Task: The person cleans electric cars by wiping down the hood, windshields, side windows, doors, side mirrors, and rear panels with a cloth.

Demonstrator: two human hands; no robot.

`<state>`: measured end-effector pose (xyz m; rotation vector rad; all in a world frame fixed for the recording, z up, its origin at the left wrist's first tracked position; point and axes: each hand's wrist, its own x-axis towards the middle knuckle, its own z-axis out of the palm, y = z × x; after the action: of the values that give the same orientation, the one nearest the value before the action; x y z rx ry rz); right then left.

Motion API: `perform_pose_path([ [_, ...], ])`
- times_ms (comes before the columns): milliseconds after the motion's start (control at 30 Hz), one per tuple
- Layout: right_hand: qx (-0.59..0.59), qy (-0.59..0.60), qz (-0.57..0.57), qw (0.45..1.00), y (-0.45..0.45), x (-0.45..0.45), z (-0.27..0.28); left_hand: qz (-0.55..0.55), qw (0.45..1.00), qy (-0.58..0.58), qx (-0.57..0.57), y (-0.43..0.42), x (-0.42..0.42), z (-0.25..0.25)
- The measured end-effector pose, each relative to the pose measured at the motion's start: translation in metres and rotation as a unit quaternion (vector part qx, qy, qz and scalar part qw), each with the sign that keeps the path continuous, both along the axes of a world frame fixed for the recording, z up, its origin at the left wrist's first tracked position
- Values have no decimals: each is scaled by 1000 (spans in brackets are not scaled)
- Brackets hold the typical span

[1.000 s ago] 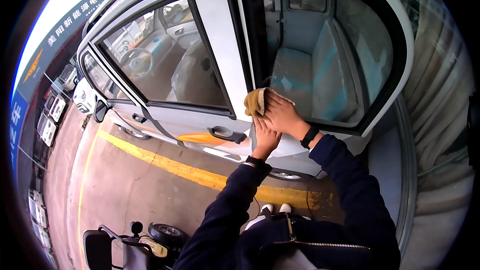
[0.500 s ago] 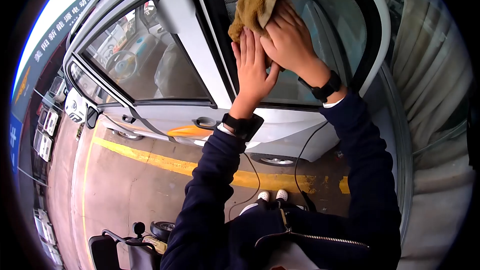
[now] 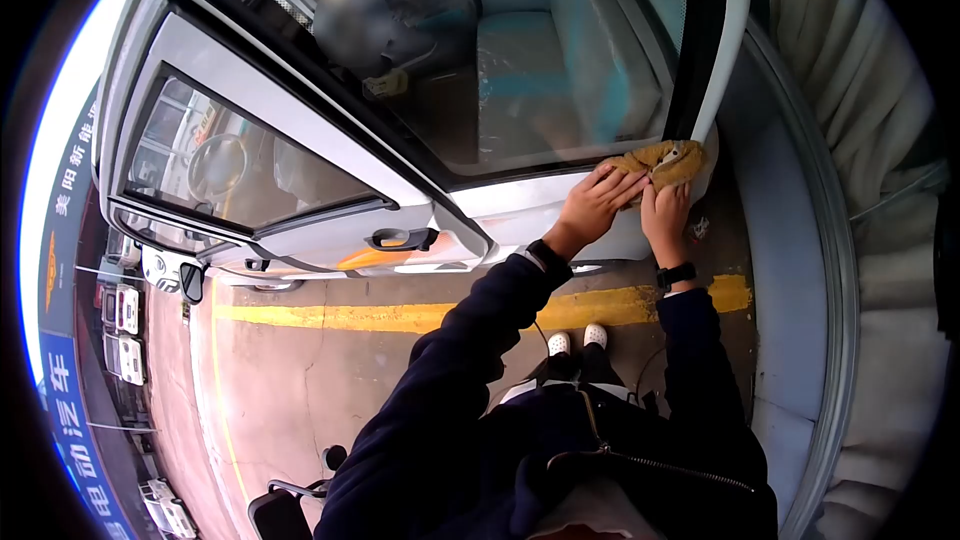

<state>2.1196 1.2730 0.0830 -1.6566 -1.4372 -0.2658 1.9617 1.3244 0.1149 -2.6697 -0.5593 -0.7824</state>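
A brown cloth (image 3: 650,162) lies bunched at the lower right corner of the car's rear side window (image 3: 540,90), against the body below the glass. My left hand (image 3: 592,208) reaches it from the left, with fingers bent over its near edge. Beside it, my right hand (image 3: 665,215) grips the same cloth from below, its fingertips partly hidden in the folds. Both hands are close together on the white car (image 3: 520,202).
A door handle (image 3: 400,239) sticks out left of my hands. The wing mirror (image 3: 191,282) is farther left. A grey wall panel (image 3: 795,200) and beige curtain (image 3: 890,240) stand close on the right. A yellow line (image 3: 400,317) crosses the floor near my shoes (image 3: 577,339).
Both hands and the cloth have moved from high on the rear window down and right to its lower corner. My view has shifted along with them.
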Motion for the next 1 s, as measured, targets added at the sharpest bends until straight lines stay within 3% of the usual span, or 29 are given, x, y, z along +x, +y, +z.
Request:
perform_pose_path([
  [133, -77, 104, -13, 991, -21, -33, -43, 14, 999, 29, -25, -19, -17, -57],
  [233, -24, 6, 12, 1000, -19, -61, -48, 13, 998, 22, -66, -24, -46, -74],
  [367, 25, -76, 117, 990, 4, -104, -26, 91, 988, -62, -110, -27, -97, -106],
  [467, -18, -139, 234, 962, 20, -148, -16, 207, 962, -40, -176, -46, -119, -125],
  [533, -46, -190, 318, 928, 31, -173, -13, 219, 954, -25, -206, -58, -121, -143],
  [600, -92, -239, 364, 895, 37, -180, -9, 261, 912, -51, -312, -66, -113, -145],
  [700, -31, -223, 327, 918, 34, -168, -15, 294, 883, -118, -345, -69, -100, -153],
  [767, -20, -201, 296, 934, 29, -150, -9, 279, 889, -63, -358, -67, -91, -145],
  [867, -15, -153, 237, 959, 16, -112, -9, 232, 950, -59, -202, -69, -71, -130],
  [900, -27, -130, 208, 969, 10, -94, -11, 228, 952, -55, -199, -70, -59, -128],
  [967, -21, -129, 167, 977, 1, -57, -17, 195, 934, -37, -298, -72, -34, -127],
  [1000, -30, -121, 158, 980, -4, -38, -17, 184, 938, -26, -291, -73, -16, -123],
])
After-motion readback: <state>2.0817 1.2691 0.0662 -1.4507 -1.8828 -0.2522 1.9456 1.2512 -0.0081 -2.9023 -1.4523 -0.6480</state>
